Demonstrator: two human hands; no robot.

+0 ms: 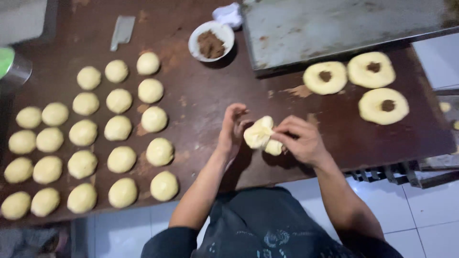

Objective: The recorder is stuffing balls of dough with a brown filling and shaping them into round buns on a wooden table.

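Both my hands hold one pale yellow piece of dough [260, 134] just above the dark brown table [201, 95]. My left hand [233, 129] cups its left side with the fingers curled. My right hand [301, 139] pinches the right side, fingers closed on the dough's folded edge. Three flattened dough rounds with brown filling in the middle lie at the right: one [325, 77], one [371, 69] and one [384, 106].
Several rows of round dough balls [119, 129] cover the table's left half. A white bowl of brown filling [211, 42] stands at the back, with a metal tray [344, 26] to its right. A scraper [122, 31] lies far left. White floor tiles [430, 205] show below.
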